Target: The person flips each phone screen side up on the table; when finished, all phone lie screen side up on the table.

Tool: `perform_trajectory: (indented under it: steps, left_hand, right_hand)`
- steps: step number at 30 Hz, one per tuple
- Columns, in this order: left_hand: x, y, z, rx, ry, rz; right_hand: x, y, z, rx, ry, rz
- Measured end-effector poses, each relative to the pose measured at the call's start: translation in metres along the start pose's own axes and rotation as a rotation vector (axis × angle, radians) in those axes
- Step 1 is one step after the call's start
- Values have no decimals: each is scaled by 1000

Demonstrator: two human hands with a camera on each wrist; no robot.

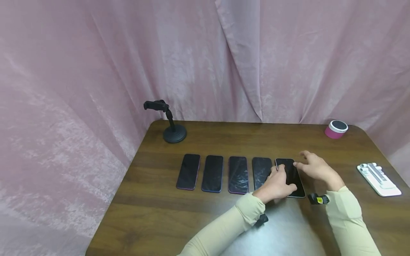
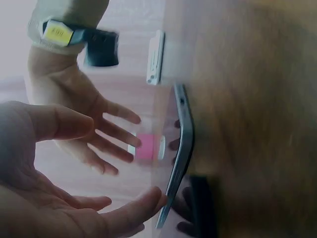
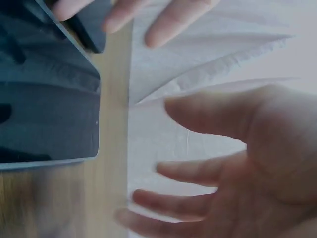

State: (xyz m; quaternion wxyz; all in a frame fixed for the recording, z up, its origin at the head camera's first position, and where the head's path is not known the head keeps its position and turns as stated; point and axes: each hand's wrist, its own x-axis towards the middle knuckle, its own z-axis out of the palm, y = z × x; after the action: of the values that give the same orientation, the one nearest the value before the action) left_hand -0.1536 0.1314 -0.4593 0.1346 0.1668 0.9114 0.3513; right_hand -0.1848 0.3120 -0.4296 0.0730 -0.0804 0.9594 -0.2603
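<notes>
A dark-screened smartphone (image 1: 292, 174) with a silver edge lies on the table at the right end of a row of phones. My left hand (image 1: 276, 184) reaches over it, fingertips at its left long edge and thumb spread above its lower part. In the left wrist view, one fingertip (image 2: 157, 197) meets the phone's edge (image 2: 186, 134) while the thumb stands apart. My right hand (image 1: 317, 170) hovers by the phone's upper right side, fingers spread and holding nothing. The right wrist view shows that palm (image 3: 277, 148) off to one side of the glossy screen (image 3: 54, 114).
Left of that phone lie several more: the nearest phone (image 1: 261, 169), then others such as the leftmost phone (image 1: 188, 171). A black phone stand (image 1: 174, 133) is at the back left, a pink jar (image 1: 334, 131) at the back right. A white phone-shaped item (image 1: 381, 179) lies far right.
</notes>
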Motion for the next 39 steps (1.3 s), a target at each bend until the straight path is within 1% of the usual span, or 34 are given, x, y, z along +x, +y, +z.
perform_trajectory:
  steps: [3, 8, 10, 14, 19, 23, 32, 37, 39]
  left_hand:
    - [4, -8, -8, -18, 22, 50]
    - [11, -21, -22, -10, 31, 139]
    - [13, -24, -27, 11, 37, 168]
    - [19, -31, -38, 87, 44, 220]
    - [23, -41, -47, 147, 41, 257]
    - [24, -50, -53, 198, 55, 246]
    - [28, -68, -69, 301, 77, 215]
    - [29, -81, -79, 334, 88, 183]
    - [29, -86, -83, 338, 105, 173]
  right_hand:
    - [4, -3, 3, -37, 86, -18]
    - [11, -11, 9, -61, 177, -44]
    - [12, -15, 11, -68, 201, -44]
    - [17, -20, 13, -88, 233, -57]
    - [23, -22, 15, -144, 246, -68]
    - [28, -26, 19, -189, 250, -71]
    - [37, -44, 23, -242, 238, -70]
    - [40, -52, 26, -258, 225, -60]
    - [42, -55, 27, -268, 226, -59]
